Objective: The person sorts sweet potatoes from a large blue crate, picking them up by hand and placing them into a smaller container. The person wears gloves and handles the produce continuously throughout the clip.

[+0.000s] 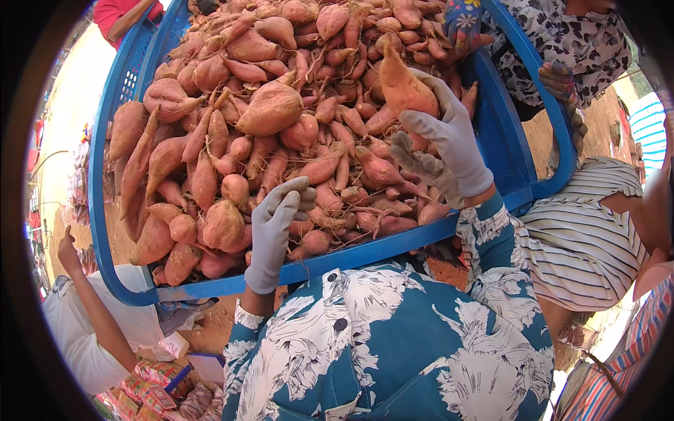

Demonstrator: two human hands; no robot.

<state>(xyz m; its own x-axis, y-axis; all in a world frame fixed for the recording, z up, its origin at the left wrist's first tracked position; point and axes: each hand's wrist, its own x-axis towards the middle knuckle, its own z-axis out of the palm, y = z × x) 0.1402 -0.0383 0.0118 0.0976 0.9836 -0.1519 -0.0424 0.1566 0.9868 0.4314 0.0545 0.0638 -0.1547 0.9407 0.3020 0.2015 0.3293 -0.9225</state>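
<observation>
A large blue plastic crate (337,261) in front of me is heaped with sweet potatoes (326,110), many with thin hair roots. I wear pale grey gloves with darker palms. My right hand (447,139) grips a plump, pointed sweet potato (405,87), raised over the right part of the heap. My left hand (279,226) is above the near edge of the heap with its fingers loosely bent; nothing shows in its grasp. Just beyond its fingertips lies another sweet potato (322,164). A big round one (271,109) rests on top, farther back.
At the far right, a person's flower-patterned glove (463,23) reaches the heap; another gloved hand (557,80) is by the crate's side. A person in a striped top (579,237) is close at right. Left, a person in white (100,326) stands near printed packages (158,374).
</observation>
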